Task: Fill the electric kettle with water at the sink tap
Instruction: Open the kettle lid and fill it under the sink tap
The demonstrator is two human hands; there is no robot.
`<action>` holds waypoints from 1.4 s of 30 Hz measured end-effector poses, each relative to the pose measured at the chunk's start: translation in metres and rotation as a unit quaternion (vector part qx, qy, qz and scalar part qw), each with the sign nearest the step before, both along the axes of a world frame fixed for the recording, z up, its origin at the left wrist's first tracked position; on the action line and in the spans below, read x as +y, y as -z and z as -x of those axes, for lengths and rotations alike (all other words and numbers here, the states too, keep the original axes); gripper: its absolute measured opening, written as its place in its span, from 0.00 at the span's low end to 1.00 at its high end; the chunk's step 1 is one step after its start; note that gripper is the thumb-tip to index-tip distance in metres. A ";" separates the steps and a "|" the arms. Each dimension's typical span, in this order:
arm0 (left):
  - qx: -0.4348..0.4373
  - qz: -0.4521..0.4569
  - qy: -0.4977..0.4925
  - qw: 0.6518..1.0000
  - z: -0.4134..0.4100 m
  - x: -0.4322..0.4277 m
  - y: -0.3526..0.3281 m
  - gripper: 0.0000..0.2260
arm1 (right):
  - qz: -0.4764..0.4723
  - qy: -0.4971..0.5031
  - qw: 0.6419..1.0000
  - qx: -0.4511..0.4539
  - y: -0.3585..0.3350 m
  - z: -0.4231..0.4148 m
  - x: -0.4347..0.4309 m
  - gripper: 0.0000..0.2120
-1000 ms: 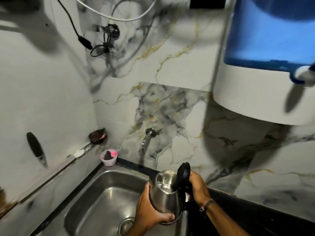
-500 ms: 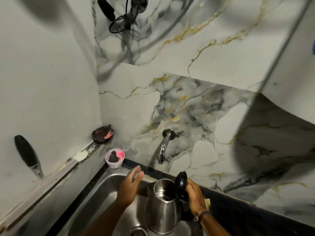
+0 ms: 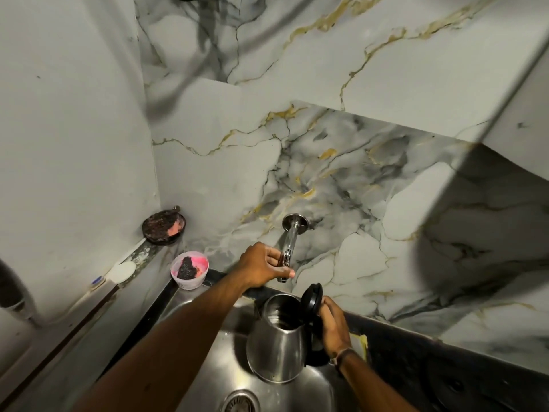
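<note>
Gripping kettle (image 3: 277, 349) handle, right hand (image 3: 334, 327), under tap (image 3: 288, 248)

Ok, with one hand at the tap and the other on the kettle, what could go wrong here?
1. The open steel kettle sits slightly right of the chrome wall tap, so water may miss it.
2. Only the right hand steadies it by the handle; added weight could tip it.
3. The left hand may open the tap hard and splash.

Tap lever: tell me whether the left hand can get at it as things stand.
Probably yes. The left hand is already at the tap, fingers curled around its lever, nothing between them; the right hand holds the kettle below.
</note>
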State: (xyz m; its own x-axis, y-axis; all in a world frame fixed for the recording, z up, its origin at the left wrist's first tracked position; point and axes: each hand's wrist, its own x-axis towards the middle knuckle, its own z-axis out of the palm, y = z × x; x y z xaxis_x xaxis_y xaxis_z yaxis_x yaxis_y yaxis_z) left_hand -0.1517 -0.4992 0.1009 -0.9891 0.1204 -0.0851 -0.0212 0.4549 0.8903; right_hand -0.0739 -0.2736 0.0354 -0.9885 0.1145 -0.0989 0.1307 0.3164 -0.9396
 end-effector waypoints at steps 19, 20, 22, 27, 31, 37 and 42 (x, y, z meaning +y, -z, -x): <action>0.086 0.264 -0.084 0.957 -0.005 0.020 -0.026 0.22 | 0.017 0.019 1.000 -0.002 -0.009 0.001 -0.025 0.23; 0.087 0.263 -0.082 0.957 -0.005 0.021 -0.027 0.20 | 0.017 0.019 1.000 0.001 -0.010 0.001 -0.024 0.24; 0.079 0.249 -0.083 0.962 -0.004 0.022 -0.027 0.17 | 0.016 0.020 1.000 0.003 -0.011 0.001 -0.025 0.23; 0.035 0.195 -0.072 0.977 0.000 0.022 -0.022 0.14 | 0.016 0.019 1.000 0.001 -0.008 0.004 -0.024 0.24; 0.001 0.113 -0.012 0.994 0.004 0.011 -0.015 0.14 | 0.009 0.014 1.000 0.001 -0.006 0.003 -0.022 0.26; -0.034 -0.077 0.035 0.996 0.005 -0.002 0.005 0.15 | 0.017 0.022 1.000 -0.001 -0.003 0.001 -0.022 0.28; -0.062 -0.179 0.058 0.980 0.008 -0.006 0.016 0.14 | 0.012 0.024 1.000 -0.005 -0.001 0.003 -0.022 0.19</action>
